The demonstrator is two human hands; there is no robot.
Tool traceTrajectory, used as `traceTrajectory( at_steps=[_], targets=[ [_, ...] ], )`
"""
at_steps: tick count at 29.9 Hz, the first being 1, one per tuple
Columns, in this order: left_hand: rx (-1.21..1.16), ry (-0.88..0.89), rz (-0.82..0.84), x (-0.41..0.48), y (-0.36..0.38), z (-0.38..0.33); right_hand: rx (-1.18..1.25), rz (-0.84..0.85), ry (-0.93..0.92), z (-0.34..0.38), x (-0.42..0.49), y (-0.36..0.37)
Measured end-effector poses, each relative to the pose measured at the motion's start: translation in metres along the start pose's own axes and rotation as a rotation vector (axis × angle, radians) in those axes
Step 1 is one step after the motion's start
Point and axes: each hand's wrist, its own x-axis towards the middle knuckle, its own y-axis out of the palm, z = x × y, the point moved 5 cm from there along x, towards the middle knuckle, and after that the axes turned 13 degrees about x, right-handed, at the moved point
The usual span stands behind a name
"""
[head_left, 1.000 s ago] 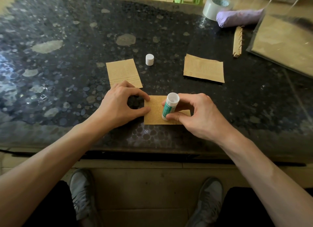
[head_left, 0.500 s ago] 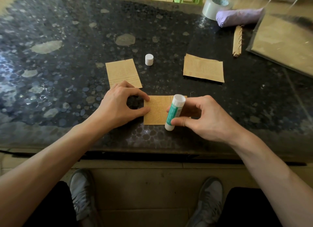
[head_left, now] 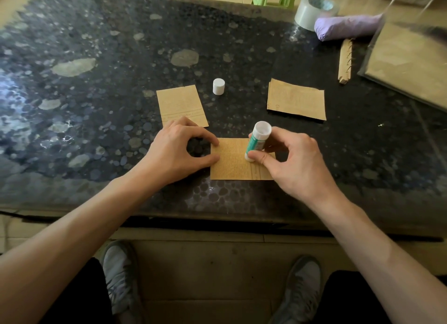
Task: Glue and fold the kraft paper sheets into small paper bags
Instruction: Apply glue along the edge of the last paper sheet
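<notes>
Now the right hand is pinching the glue stick, its lower end seemingly touching the kraft sheet near the front edge of the table. On the left hand, curled thumb and forefinger are pinning that sheet's left edge (white cap standing farther back).

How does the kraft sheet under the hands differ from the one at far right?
The near sheet is held at its left edge by the left hand, with the glue stick in the right hand touching it; the far-right sheet lies untouched. The near sheet sits square to the table edge; the far-right sheet is slightly turned, its top edge ragged. Both are brown kraft.
</notes>
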Motion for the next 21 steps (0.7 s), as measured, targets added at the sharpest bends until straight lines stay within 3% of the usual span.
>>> traceTrajectory(
  at_steps=[6, 21],
  targets=[
    [-0.002, 0.004, -0.006, -0.0015, 0.0006, -0.0005, -0.021, -0.036, 0.007, 0.0012, -0.0005, -0.0024],
    [0.002, 0.003, 0.003, -0.0005, 0.0013, 0.0009, -0.010, 0.147, 0.058, 0.0019, 0.0000, -0.0039]
  ],
)
